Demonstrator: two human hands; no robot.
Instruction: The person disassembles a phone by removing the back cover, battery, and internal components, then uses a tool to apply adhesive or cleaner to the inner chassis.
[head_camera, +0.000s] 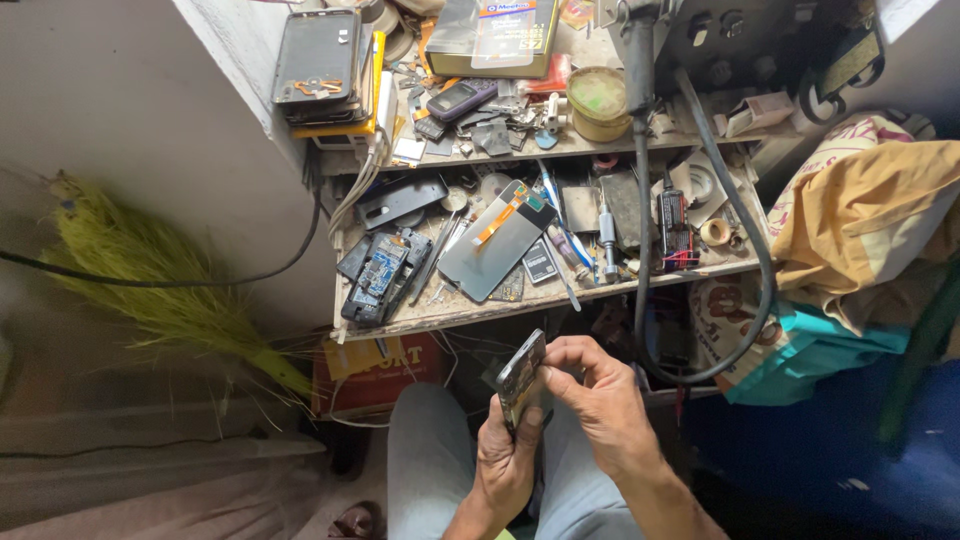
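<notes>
You are holding the slim dark slab-shaped phone (522, 378) edge-on over your lap, just below the cluttered wooden desk (420, 318). Its long axis is running up and away from you. Left hand (508, 462) is wrapping the lower end, fingers closed; right hand (598, 400) is pinching the upper edge, equally near.

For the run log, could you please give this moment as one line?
left hand: grips phone | right hand: fingers on phone's edge | workbench: cluttered
</notes>
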